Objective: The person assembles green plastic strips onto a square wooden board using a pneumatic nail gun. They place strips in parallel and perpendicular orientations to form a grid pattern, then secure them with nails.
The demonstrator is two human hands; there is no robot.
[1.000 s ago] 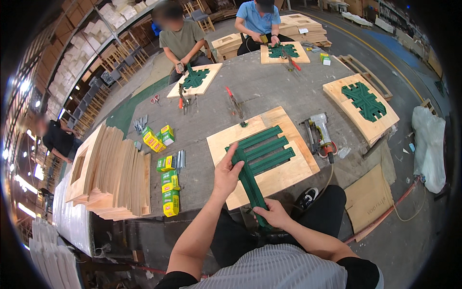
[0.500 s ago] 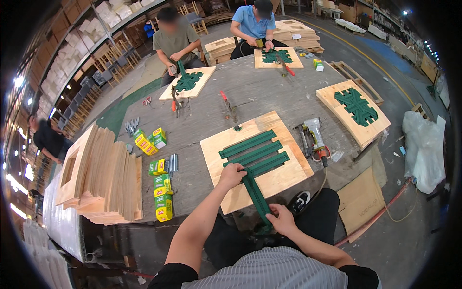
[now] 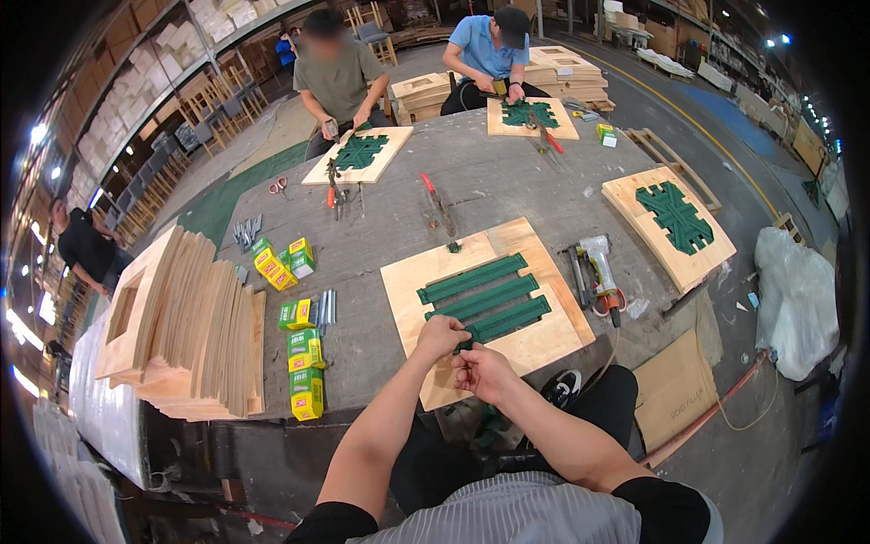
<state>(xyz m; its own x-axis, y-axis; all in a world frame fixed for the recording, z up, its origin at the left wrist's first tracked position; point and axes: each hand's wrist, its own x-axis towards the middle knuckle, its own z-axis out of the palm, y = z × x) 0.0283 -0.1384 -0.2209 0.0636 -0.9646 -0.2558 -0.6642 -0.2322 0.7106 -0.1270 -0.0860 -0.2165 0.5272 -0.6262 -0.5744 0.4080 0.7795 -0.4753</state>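
Observation:
In front of me lies a plywood panel point(image 3: 566, 317) with green webbing straps point(image 3: 480, 296) running across its middle in three rows. My left hand point(image 3: 441, 337) is closed at the panel's near-left part, pinching the end of another green webbing strap point(image 3: 466, 344) by the lowest row. Right beside it, my right hand point(image 3: 483, 373) has its fingers curled together on the same strap, over the near edge of the panel. Most of this strap is hidden by my hands.
A staple gun point(image 3: 598, 270) lies right of the panel, pliers point(image 3: 433, 195) beyond it. Staple boxes point(image 3: 305, 349) and stacked plywood frames point(image 3: 195, 326) stand left. A finished-looking webbed panel point(image 3: 672, 222) sits right. Two people work across the table; another person point(image 3: 86, 240) stands far left.
My right hand has moved up and left, from the strap's lower stretch to beside my left hand. The strap no longer stretches out between them. Left hand stays by the lowest row.

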